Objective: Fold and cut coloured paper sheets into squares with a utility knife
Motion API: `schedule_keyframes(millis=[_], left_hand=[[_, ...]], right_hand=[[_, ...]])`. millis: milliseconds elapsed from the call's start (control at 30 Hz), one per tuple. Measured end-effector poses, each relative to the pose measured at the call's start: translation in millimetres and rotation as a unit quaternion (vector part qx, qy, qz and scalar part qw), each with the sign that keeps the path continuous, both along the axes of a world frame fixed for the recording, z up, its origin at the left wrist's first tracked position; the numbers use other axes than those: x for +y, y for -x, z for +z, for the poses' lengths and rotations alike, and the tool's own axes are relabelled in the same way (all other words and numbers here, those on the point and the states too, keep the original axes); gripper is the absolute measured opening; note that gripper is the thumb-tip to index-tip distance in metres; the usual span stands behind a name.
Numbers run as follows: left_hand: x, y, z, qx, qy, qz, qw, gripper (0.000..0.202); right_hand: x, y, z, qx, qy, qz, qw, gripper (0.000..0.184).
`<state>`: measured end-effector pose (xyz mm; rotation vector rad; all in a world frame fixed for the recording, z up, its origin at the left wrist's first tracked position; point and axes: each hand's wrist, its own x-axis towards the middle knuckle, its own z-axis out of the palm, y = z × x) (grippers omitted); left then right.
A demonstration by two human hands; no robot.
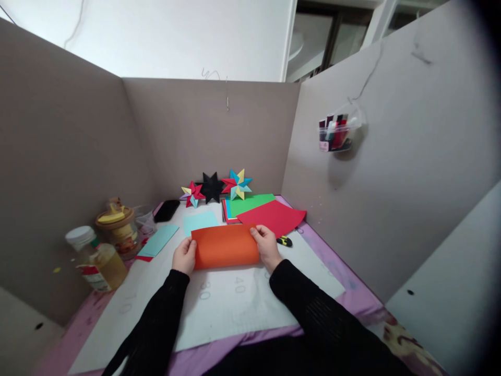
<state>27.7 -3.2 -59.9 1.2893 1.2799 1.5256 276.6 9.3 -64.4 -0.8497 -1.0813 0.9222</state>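
An orange sheet of paper (226,248) is held up between my two hands, bent over so its near side curves. My left hand (183,257) pinches its left end, thumb toward me. At the upper right corner, my right hand (266,246) grips the paper between thumb and fingers. Below lies a white sheet (230,313) printed with numbers. Just beyond the orange paper are a light blue sheet (200,222) and a red sheet (274,216), which overlaps a green sheet (250,205) on a stack. A black and yellow cutter (284,241) rests beside my right hand.
Folded paper stars (212,187) stand against the back panel. On the left are a bottle of yellowish liquid (97,261), a brown lidded cup (119,230), a black phone (167,211) and light blue paper (159,240). A clear holder (335,133) hangs on the right panel.
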Motion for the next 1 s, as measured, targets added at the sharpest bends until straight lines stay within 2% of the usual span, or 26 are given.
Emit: schedule_keyframes(millis=[667,1000], left_hand=[[1,0,-0.8,0.008,-0.001,0.004,1.0,0.052],[7,6,-11.5,0.006,-0.01,-0.029,1.0,0.05]], right_hand=[[0,0,-1.6,0.008,0.008,0.009,1.0,0.028],[-1,0,-1.9,0.017,0.007,0.007,1.0,0.03]])
